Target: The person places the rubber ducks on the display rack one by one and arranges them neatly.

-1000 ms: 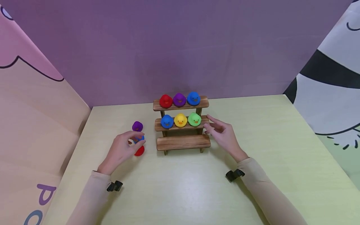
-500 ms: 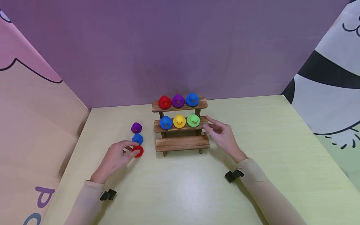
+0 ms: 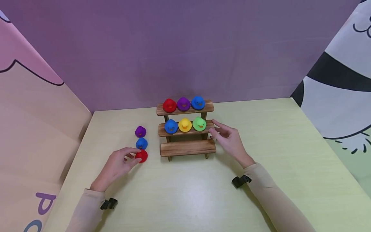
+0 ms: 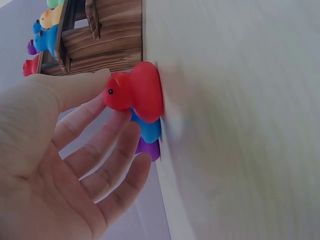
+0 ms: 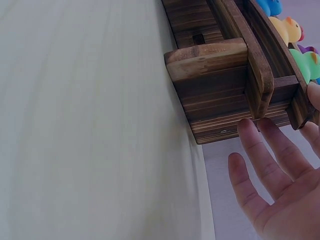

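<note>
My left hand (image 3: 120, 162) pinches a red rubber duck (image 4: 145, 92) by its head, thumb on one side and index finger on the other. The duck is at the tabletop, at the near end of a short row with a blue duck (image 3: 141, 143) and a purple duck (image 3: 140, 131). At the three-tier wooden display stand (image 3: 188, 148), my right hand (image 3: 230, 141) holds the right end of the middle shelf between thumb and index finger. Its other fingers lie spread near the stand's side in the right wrist view.
On the top shelf sit red (image 3: 169, 105), purple (image 3: 184, 104) and blue (image 3: 198, 102) ducks. Blue (image 3: 171, 126), yellow (image 3: 185, 125) and green (image 3: 199, 123) ducks stand on the middle shelf. A purple backdrop (image 3: 185, 51) rises behind the pale table (image 3: 266, 135).
My left hand has moved nearer from beside the blue duck to the red one and taken hold of it. The right hand stays at the stand.
</note>
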`<action>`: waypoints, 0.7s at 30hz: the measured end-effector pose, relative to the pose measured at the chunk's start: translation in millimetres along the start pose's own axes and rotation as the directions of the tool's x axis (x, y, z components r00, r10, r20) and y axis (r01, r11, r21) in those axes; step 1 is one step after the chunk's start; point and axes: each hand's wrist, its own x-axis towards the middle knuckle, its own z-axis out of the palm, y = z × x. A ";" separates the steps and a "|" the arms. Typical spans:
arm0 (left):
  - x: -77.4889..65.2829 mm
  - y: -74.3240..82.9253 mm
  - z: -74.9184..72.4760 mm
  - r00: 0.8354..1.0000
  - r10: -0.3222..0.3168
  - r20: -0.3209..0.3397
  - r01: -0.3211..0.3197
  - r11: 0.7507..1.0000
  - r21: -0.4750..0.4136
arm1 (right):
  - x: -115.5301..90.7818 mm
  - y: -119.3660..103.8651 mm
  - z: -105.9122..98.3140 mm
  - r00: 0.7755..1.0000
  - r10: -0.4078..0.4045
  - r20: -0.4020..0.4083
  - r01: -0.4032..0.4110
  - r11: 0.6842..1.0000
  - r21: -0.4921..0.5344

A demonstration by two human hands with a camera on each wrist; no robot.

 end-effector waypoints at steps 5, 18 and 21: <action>0.2 -0.6 0.8 1.000 0.018 -0.007 -0.018 1.000 0.007 | -0.3 0.2 -0.3 1.000 0.008 0.000 -0.008 1.000 -0.012; -1.1 0.5 2.7 1.000 0.022 -0.017 -0.022 1.000 -0.002 | -0.6 -1.1 -0.7 1.000 0.009 0.000 -0.009 1.000 -0.013; -1.2 -0.3 3.4 1.000 0.022 -0.022 -0.022 1.000 0.006 | -0.6 -1.3 -0.6 1.000 0.009 0.001 -0.009 1.000 -0.018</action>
